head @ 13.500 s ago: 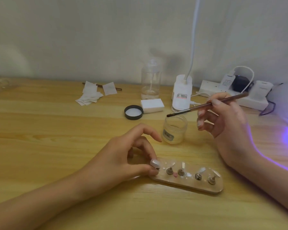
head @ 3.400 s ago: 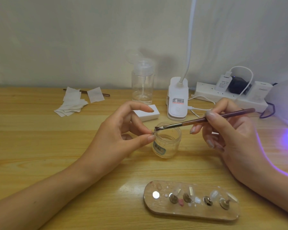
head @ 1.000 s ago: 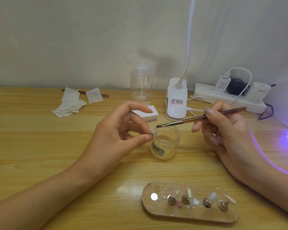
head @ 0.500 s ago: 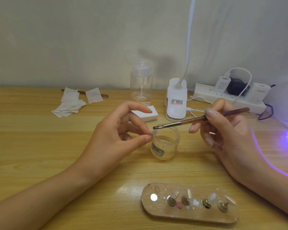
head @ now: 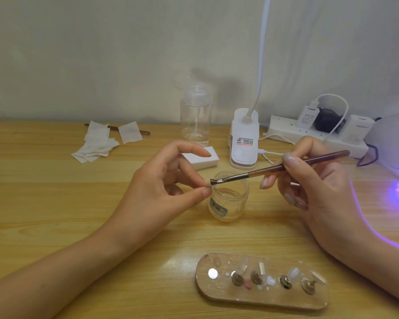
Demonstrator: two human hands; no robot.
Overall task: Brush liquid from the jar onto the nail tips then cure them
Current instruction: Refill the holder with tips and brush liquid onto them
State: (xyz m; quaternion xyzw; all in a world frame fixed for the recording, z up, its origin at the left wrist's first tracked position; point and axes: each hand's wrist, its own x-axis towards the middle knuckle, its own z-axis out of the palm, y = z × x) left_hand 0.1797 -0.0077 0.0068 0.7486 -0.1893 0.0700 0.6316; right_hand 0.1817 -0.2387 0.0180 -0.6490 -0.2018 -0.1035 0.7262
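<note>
Wooden table (head: pixel 44 203): left hand (head: pixel 161 192) pinches nail tip (head: pixel 209 185) at jar (head: pixel 230 203) rim; right hand (head: pixel 318 194) grips brush (head: pixel 272 169) touching it.

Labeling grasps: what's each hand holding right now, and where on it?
Left hand pinches a nail tip between thumb and fingertip; which end, too small to tell. Right hand grips the brush at mid-handle.
</note>
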